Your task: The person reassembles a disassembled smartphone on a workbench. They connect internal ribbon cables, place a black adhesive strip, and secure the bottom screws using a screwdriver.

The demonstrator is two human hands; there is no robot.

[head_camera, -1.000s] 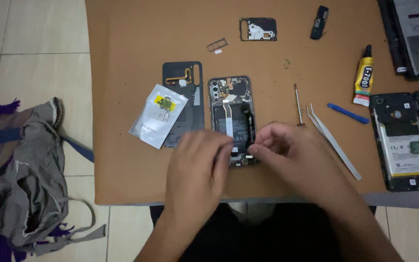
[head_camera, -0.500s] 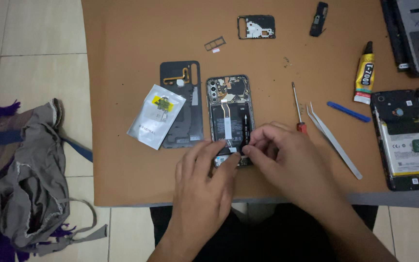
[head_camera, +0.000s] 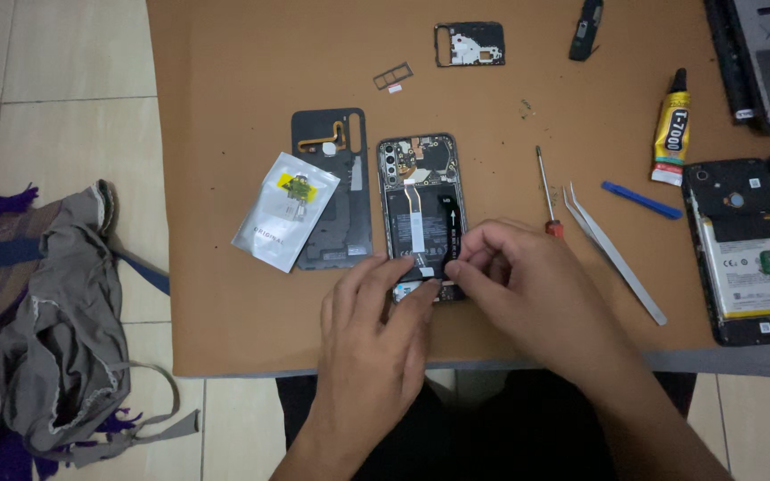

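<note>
1. Opened phone point(head_camera: 421, 200) lies back-off, mid-table point(head_camera: 225, 294), innards showing.
2. Left hand point(head_camera: 369, 330) at its 6 o'clock end, fingers flat, pressing down.
3. Right hand point(head_camera: 528, 289) at 5 o'clock, fingertips pinched on the bottom corner.
4. Back cover point(head_camera: 331, 156) and silver pouch point(head_camera: 284, 209) at 9 o'clock; screwdriver point(head_camera: 545, 189) and tweezers point(head_camera: 612, 254) at 3.

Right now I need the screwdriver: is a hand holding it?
No. The screwdriver lies on the table, beside the right hand, which works at the opened phone.

One head-worn camera looks steeply down from close above at the brown fibreboard tabletop point(head_camera: 225, 294), its near edge crossing low.
</note>
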